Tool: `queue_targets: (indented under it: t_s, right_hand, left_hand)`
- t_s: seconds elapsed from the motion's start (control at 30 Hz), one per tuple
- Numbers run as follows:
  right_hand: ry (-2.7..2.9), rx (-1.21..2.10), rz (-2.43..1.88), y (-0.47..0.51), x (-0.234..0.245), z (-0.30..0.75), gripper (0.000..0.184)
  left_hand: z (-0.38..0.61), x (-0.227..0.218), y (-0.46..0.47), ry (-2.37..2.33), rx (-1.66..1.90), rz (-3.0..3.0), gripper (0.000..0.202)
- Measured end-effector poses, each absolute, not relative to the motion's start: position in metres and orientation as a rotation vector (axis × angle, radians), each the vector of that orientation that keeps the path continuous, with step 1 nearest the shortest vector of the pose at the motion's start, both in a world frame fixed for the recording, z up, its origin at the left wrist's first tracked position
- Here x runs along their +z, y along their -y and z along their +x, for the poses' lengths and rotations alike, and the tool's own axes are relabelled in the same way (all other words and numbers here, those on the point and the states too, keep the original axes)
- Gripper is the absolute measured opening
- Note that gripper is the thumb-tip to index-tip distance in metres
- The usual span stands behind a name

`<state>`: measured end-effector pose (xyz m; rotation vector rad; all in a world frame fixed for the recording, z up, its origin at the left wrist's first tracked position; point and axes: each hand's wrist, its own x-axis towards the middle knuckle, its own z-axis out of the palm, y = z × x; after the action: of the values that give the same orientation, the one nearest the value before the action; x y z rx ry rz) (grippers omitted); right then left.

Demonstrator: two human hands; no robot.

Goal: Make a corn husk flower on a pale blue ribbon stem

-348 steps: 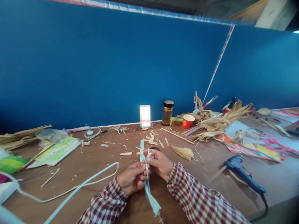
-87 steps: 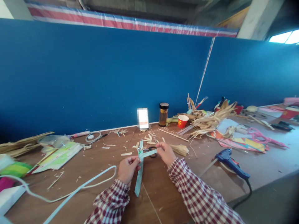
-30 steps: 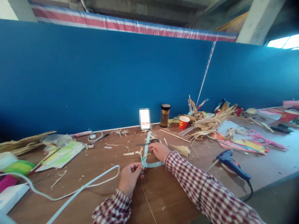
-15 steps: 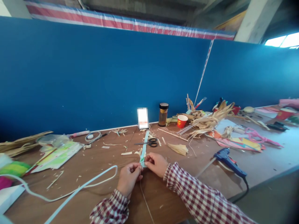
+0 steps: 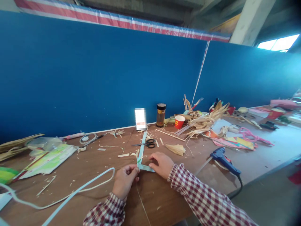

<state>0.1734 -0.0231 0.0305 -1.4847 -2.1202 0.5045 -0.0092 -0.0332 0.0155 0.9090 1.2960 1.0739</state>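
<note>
A pale green strip (image 5: 142,149) runs down the table, under the black scissors (image 5: 150,143), and bends near my fingers toward the right. My left hand (image 5: 125,181) is closed in a pinch at the bend, where a small brighter green piece shows. Pale husk bits (image 5: 134,154) stick up just beyond those fingertips. A thin pale string (image 5: 142,202) trails from below the left hand toward the front edge. With thumb and fingers together, my right hand (image 5: 161,164) grips the strip's right end, pulled sideways from the left hand.
Right of my hands lies a blue glue gun (image 5: 224,160) with its cord. Behind stand a lidded jar (image 5: 161,115), a red paper cup (image 5: 179,121) and heaped dry husks (image 5: 207,119). A white cable (image 5: 94,185) loops at left. Pink scissors (image 5: 255,137) lie far right.
My right hand has moved right, away from the left, drawing the strip's end out sideways. The left hand keeps its pinch. The view has shifted slightly to the right.
</note>
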Motion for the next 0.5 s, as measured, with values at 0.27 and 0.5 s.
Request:
queue_targets:
  t_s: [0.27, 0.5]
  right_hand:
    - [2.166, 0.321, -1.692, 0.025, 0.052, 0.227, 0.021]
    - [2.087, 0.541, -1.587, 0.038, 0.065, 0.245, 0.019]
  left_hand:
    - [-0.015, 0.004, 0.03, -1.318, 1.036, 1.013, 0.034]
    - [-0.014, 0.003, 0.031, -1.298, 1.018, 1.084, 0.033]
